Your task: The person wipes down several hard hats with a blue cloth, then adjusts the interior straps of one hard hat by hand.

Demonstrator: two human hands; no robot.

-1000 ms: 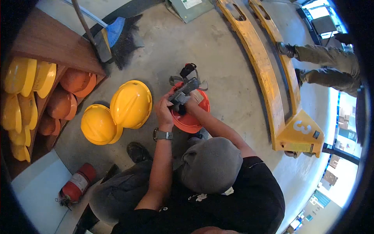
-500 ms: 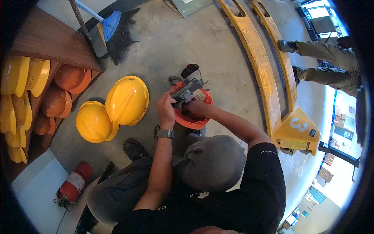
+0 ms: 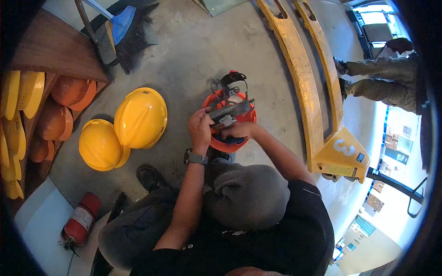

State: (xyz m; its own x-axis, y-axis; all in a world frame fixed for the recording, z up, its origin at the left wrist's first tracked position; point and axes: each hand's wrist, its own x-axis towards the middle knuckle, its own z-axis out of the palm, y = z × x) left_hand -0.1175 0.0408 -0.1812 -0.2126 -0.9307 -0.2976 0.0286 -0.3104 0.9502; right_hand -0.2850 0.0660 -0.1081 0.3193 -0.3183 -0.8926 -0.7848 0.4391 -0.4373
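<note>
An orange-red hard hat point(image 3: 235, 146) lies in front of me with its hollow side facing up. Its grey and black suspension harness point(image 3: 232, 110) sticks up out of the shell. On the left side, my left hand point(image 3: 200, 128), with a watch on the wrist, grips the harness band between thumb and fingers. My right hand point(image 3: 239, 131) reaches into the shell, its fingers bent near the harness and a dark patch; what they hold is hidden. Two yellow hard hats point(image 3: 140, 117) rest crown up on the floor to the left, one leaning against the other.
A wooden shelf point(image 3: 60, 43) at left holds several yellow and orange hard hats. Nearby are a fire extinguisher point(image 3: 82, 218) and a blue broom point(image 3: 123, 25). A yellow pallet jack point(image 3: 304, 87) stretches along the right. Another person's legs point(image 3: 384, 78) stand beyond it.
The harness has tipped away from me and lower over the shell, showing more of the hard hat's far rim. My view has shifted slightly right. Both hands stay at the hat.
</note>
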